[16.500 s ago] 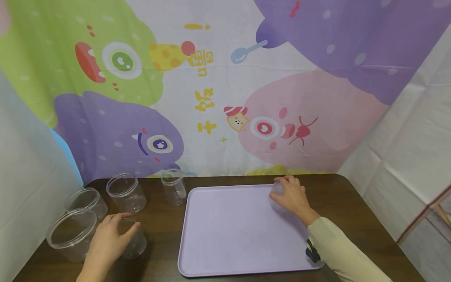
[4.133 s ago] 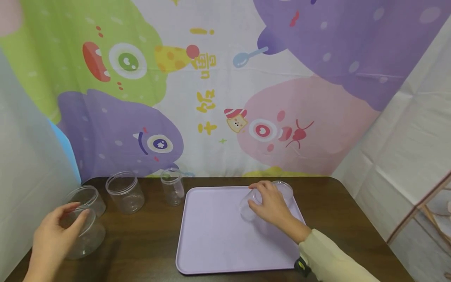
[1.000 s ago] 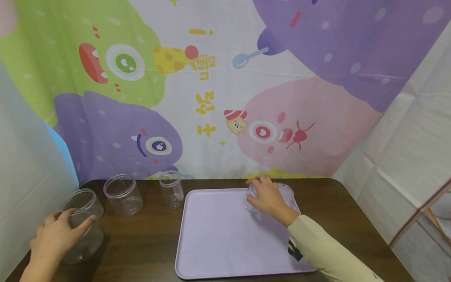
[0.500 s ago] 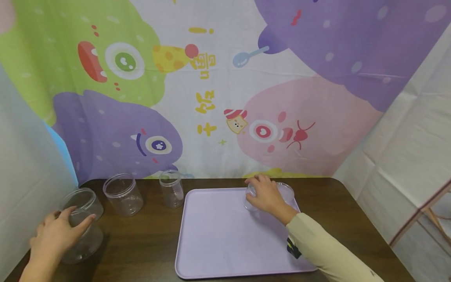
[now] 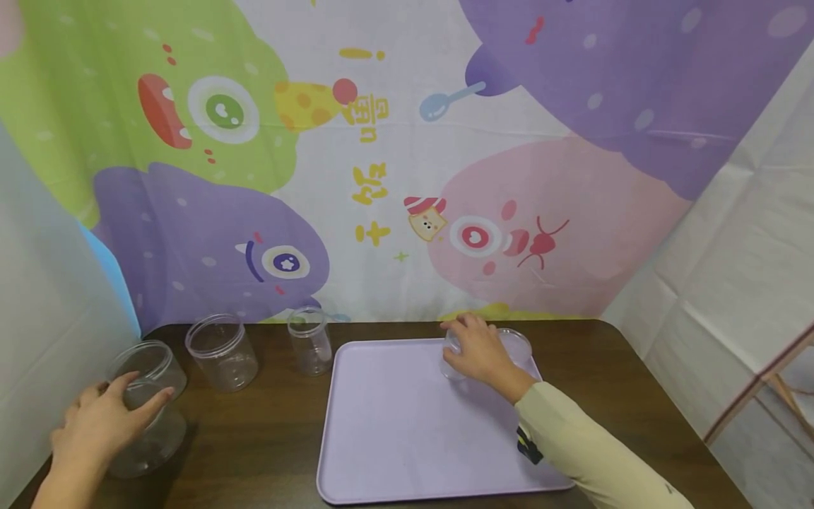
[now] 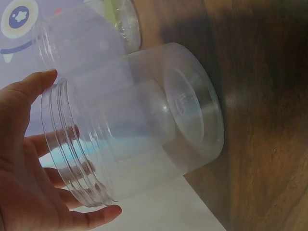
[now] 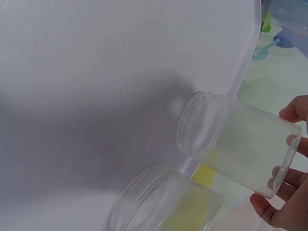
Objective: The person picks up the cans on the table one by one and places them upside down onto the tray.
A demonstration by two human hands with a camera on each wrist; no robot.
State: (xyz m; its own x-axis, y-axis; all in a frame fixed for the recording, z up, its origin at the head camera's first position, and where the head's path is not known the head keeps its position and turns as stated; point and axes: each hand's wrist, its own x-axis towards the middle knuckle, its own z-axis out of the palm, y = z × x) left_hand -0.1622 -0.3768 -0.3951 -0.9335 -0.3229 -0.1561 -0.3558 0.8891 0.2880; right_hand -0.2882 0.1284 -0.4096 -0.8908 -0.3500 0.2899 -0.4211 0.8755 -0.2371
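Observation:
At the table's left side my left hand (image 5: 95, 428) grips the threaded rim of a large clear plastic jar (image 5: 152, 449), which stands mouth up. The left wrist view shows thumb and fingers spread around that jar's rim (image 6: 77, 144). At the tray's back right, my right hand (image 5: 480, 353) holds a smaller clear jar (image 5: 450, 364) by its base. That jar is upside down, its threaded mouth (image 7: 199, 125) at the lilac tray (image 5: 407, 431). Right beside it, another inverted clear jar (image 5: 520, 346) stands, partly hidden by the hand in the head view.
Behind the left hand stands a wide clear jar (image 5: 152, 360). Two more, a medium jar (image 5: 225, 357) and a narrow jar (image 5: 311, 346), line the back of the dark wooden table (image 5: 254, 452). A cartoon-printed cloth (image 5: 381, 283) hangs behind the table.
Since the oldest frame, the left hand has left a smaller jar for the large one, and the tray has gained a jar. Lately the right hand's jar went from tilted to inverted beside the other.

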